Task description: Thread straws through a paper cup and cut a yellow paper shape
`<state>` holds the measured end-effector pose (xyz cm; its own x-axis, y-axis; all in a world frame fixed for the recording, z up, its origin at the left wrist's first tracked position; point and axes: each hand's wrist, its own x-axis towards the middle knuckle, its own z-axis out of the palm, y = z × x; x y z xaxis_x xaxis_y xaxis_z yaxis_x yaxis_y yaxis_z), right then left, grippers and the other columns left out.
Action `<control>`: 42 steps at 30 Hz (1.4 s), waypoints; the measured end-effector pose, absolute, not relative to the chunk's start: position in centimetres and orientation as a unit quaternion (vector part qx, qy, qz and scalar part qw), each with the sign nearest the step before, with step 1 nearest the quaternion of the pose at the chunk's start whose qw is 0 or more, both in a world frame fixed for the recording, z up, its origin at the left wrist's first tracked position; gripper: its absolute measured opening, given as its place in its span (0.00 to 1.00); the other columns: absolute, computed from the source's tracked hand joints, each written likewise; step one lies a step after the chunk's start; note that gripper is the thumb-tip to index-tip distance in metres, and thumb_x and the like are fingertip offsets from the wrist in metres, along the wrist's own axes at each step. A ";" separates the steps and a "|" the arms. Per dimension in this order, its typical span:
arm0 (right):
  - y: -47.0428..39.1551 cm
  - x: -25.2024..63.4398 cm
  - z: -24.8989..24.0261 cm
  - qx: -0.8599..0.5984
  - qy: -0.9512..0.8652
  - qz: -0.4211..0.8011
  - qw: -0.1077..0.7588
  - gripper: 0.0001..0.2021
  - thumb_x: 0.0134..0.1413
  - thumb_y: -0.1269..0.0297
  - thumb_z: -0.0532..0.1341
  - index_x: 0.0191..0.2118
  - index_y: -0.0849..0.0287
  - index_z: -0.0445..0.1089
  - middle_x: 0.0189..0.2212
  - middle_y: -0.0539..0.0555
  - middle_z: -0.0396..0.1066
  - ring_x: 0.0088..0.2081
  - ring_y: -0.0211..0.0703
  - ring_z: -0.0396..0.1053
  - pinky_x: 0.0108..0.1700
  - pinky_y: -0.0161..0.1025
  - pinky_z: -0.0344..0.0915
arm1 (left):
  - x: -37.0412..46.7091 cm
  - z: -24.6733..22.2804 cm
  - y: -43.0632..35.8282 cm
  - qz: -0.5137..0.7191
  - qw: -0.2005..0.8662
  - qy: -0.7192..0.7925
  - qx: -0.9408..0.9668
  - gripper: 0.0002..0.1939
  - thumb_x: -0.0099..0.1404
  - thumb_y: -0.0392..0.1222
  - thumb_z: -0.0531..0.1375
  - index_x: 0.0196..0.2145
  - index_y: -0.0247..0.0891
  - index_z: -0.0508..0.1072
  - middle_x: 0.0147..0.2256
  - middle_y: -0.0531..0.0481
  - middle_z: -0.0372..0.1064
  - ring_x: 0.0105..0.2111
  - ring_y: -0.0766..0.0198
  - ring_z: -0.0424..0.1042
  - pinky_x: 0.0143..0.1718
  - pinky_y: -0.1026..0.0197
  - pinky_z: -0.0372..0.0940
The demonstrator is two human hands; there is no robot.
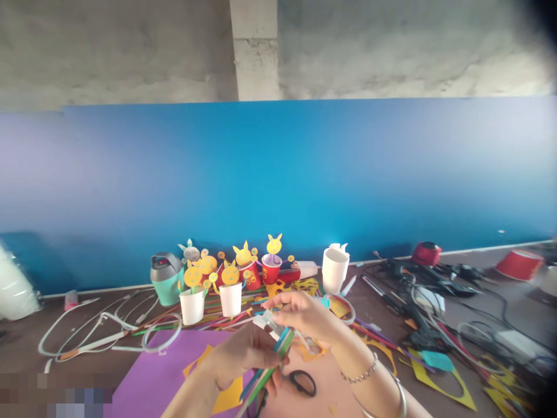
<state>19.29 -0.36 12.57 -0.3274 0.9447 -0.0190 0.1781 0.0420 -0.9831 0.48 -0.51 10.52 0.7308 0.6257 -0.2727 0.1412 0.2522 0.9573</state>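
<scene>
My left hand (246, 352) is closed round a bundle of thin blue, green and white strips (266, 376), which slants down toward me. Just above it, my right hand (302, 313) has its thumb and fingers bent together at a whitish, partly see-through piece (268, 323); what exactly it pinches is unclear. Beneath the hands lie purple paper (150, 371) and pale orange paper (322, 400). A pair of scissors (303, 383) with black handles rests there, partly covered by the left hand and strips.
Behind my hands stand white cups (192, 307) and red cups (270, 270) with yellow animal-face cutouts. A white cup (335, 270) is right of them, a teal container (166, 278) left. Black cables and devices (435, 284) clutter the right; cut yellow paper (461, 386) lies nearer.
</scene>
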 end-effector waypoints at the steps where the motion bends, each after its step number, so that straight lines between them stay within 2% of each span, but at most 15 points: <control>1: -0.3 19.1 12.5 -0.452 -0.610 0.532 0.375 0.14 0.49 0.63 0.67 0.44 0.59 0.78 0.24 0.49 0.72 0.24 0.34 0.63 0.25 0.31 0.55 | 0.5 10.5 -0.5 0.170 0.719 0.328 0.589 0.15 0.50 0.49 0.69 0.29 0.33 0.81 0.22 0.46 0.76 0.18 0.62 0.71 0.24 0.61 0.65; 9: 0.4 18.6 11.4 -0.446 -0.522 0.583 0.435 0.17 0.46 0.61 0.70 0.43 0.61 0.76 0.26 0.51 0.75 0.23 0.33 0.64 0.25 0.32 0.55 | 0.1 10.4 -0.4 0.183 0.702 0.328 0.605 0.09 0.53 0.42 0.65 0.29 0.34 0.80 0.25 0.47 0.78 0.22 0.61 0.74 0.30 0.61 0.68; 16: 0.4 18.7 11.4 -0.439 -0.513 0.585 0.449 0.17 0.43 0.66 0.71 0.42 0.61 0.75 0.23 0.47 0.71 0.22 0.32 0.62 0.26 0.32 0.57 | 0.1 10.3 -0.5 0.177 0.692 0.333 0.615 0.07 0.53 0.41 0.64 0.28 0.34 0.79 0.24 0.47 0.77 0.19 0.63 0.72 0.28 0.60 0.67; 22: 0.1 18.0 11.5 -0.455 -0.517 0.574 0.444 0.14 0.44 0.67 0.69 0.40 0.62 0.75 0.26 0.50 0.75 0.22 0.33 0.65 0.27 0.32 0.61 | 0.4 9.4 -0.8 0.139 0.704 0.309 0.625 0.06 0.52 0.41 0.64 0.26 0.35 0.78 0.23 0.50 0.76 0.19 0.64 0.70 0.25 0.63 0.64; 26: 0.3 18.2 11.6 -0.466 -0.519 0.570 0.435 0.17 0.42 0.63 0.70 0.41 0.62 0.74 0.23 0.48 0.72 0.21 0.33 0.65 0.25 0.31 0.59 | 1.0 9.5 -0.9 0.153 0.683 0.346 0.625 0.08 0.52 0.43 0.64 0.25 0.34 0.76 0.24 0.48 0.77 0.19 0.65 0.70 0.26 0.63 0.64; 30: 0.7 18.4 11.6 -0.459 -0.497 0.565 0.473 0.19 0.42 0.60 0.70 0.41 0.62 0.72 0.22 0.47 0.71 0.20 0.33 0.65 0.24 0.31 0.58 | 1.3 10.0 -0.6 0.185 0.639 0.364 0.652 0.09 0.53 0.42 0.61 0.28 0.33 0.77 0.28 0.47 0.78 0.21 0.66 0.70 0.24 0.65 0.61; 35: 1.5 18.7 11.4 -0.462 -0.481 0.557 0.495 0.21 0.40 0.58 0.71 0.41 0.62 0.71 0.20 0.46 0.70 0.19 0.34 0.66 0.23 0.32 0.59 | 1.2 9.7 -0.1 0.196 0.588 0.386 0.683 0.09 0.58 0.43 0.59 0.29 0.35 0.75 0.25 0.52 0.73 0.18 0.71 0.61 0.22 0.67 0.55; 39: 1.8 19.0 11.3 -0.455 -0.472 0.554 0.513 0.21 0.39 0.58 0.71 0.40 0.62 0.71 0.21 0.46 0.71 0.20 0.34 0.66 0.25 0.33 0.61 | 1.0 9.0 0.1 0.214 0.553 0.406 0.696 0.18 0.65 0.52 0.56 0.27 0.35 0.72 0.24 0.51 0.72 0.17 0.72 0.55 0.20 0.66 0.50; 42: 1.7 19.3 11.3 -0.448 -0.465 0.547 0.532 0.19 0.41 0.57 0.71 0.40 0.61 0.72 0.23 0.47 0.71 0.22 0.34 0.66 0.26 0.33 0.62 | 1.0 8.9 0.2 0.232 0.518 0.425 0.705 0.20 0.67 0.53 0.55 0.24 0.36 0.71 0.19 0.53 0.67 0.16 0.70 0.54 0.20 0.65 0.47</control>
